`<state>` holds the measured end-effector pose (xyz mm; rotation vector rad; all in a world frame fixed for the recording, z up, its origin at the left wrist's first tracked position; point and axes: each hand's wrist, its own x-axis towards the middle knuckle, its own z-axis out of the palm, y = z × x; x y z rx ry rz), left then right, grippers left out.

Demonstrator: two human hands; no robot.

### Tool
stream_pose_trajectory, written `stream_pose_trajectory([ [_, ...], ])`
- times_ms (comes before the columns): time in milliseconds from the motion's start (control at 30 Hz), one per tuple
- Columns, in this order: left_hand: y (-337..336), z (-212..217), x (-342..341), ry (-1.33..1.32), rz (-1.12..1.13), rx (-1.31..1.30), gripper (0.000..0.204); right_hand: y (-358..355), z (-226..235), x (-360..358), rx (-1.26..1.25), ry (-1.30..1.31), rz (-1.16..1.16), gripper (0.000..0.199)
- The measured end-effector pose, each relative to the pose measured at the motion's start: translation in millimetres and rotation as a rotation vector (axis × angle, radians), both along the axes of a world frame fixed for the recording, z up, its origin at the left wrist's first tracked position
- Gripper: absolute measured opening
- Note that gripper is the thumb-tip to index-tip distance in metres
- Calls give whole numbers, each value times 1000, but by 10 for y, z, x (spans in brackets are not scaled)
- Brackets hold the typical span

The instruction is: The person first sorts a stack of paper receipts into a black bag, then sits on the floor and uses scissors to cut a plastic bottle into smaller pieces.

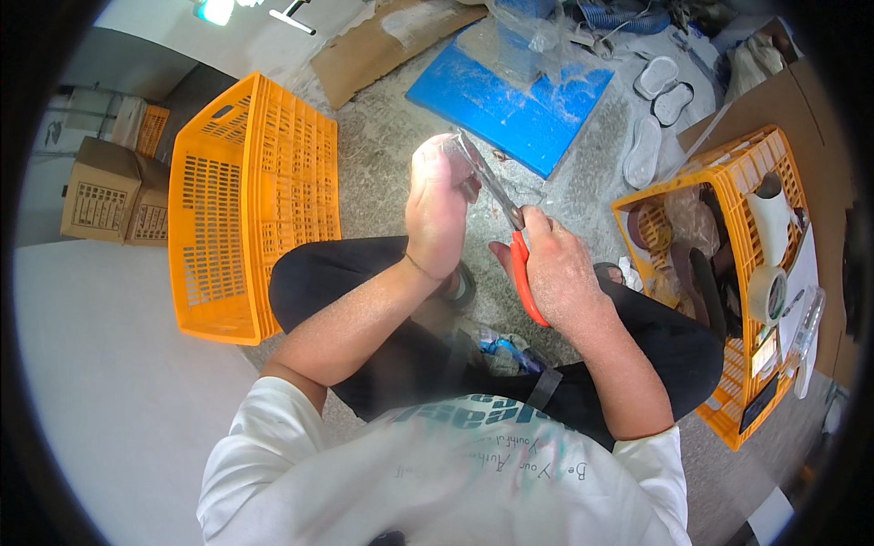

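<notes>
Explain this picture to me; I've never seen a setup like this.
There is no robot here, just a person's own bare hands. The single picture comes from a wide fisheye camera on their head, looking down, so straight edges bend. The right hand holds scissors with red handles. The left hand is raised beside the blade tips; whatever it holds is hard to make out. On the floor ahead lies a blue board. Orange crates stand either side; the right one carries a tape roll.
</notes>
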<state>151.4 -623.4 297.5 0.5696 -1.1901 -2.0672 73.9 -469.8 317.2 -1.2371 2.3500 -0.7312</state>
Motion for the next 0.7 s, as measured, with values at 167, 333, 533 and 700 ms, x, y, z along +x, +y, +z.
stream_pose_trajectory([
  [167,17,-35,-31,17,13,2,32,11,-33,20,-40,12,27,25],
  [333,-16,-25,-23,18,-2,-15,33,-9,8,30,-20,-73,-15,45],
  [533,1,39,-46,-15,40,-78,36,-29,187,49,-95,-140,-30,73],
  [700,41,50,-25,-35,51,-112,38,-47,231,45,13,-135,-9,79],
])
